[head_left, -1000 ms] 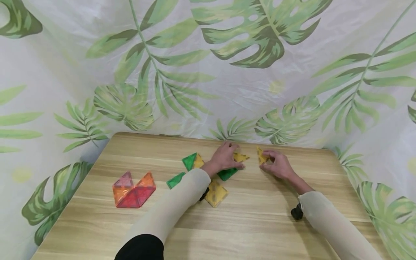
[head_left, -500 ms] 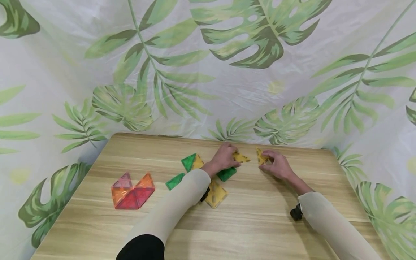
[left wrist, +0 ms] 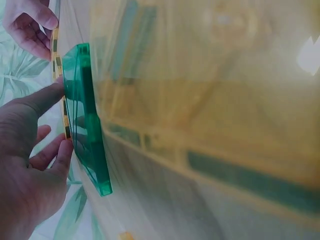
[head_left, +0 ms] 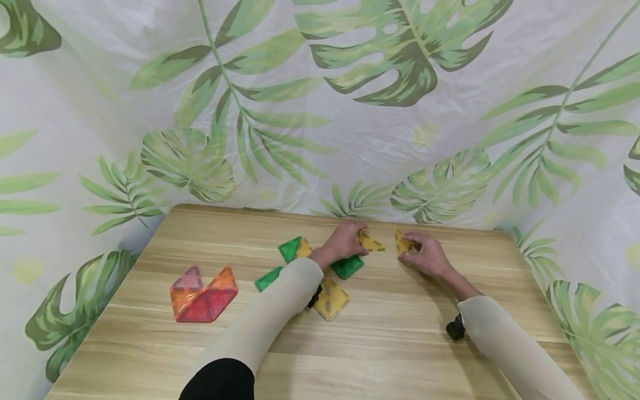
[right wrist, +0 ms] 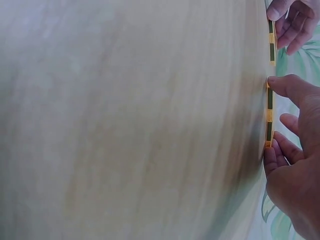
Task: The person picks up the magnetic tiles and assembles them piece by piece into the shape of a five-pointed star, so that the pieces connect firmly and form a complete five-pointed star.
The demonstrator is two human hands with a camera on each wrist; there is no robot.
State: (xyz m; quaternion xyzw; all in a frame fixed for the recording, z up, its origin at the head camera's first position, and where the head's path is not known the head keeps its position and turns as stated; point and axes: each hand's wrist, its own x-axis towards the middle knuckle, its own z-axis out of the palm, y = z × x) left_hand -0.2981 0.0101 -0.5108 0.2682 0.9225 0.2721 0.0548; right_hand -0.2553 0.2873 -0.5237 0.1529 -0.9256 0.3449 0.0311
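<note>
Left hand [head_left: 345, 241] and right hand [head_left: 425, 254] fingers each pinched a yellow triangle tile [head_left: 370, 243]; tiles risked snapping together misaligned between fingertips.

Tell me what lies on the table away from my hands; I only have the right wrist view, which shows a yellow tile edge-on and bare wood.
Observer: A cluster of red and orange triangle tiles lies flat far to the left of both hands.
Operator: Report what the left hand has.
Observer: The left hand grips a yellow triangle tile, with a green tile just nearer the person.
Operator: Confirm my tile's shape.
Observer: The right hand pinches a yellow triangular tile, apart from the left hand's tile.
Operator: List any other tiles.
Observer: A yellow square tile lies beside the left forearm, and a green triangle to its left.
</note>
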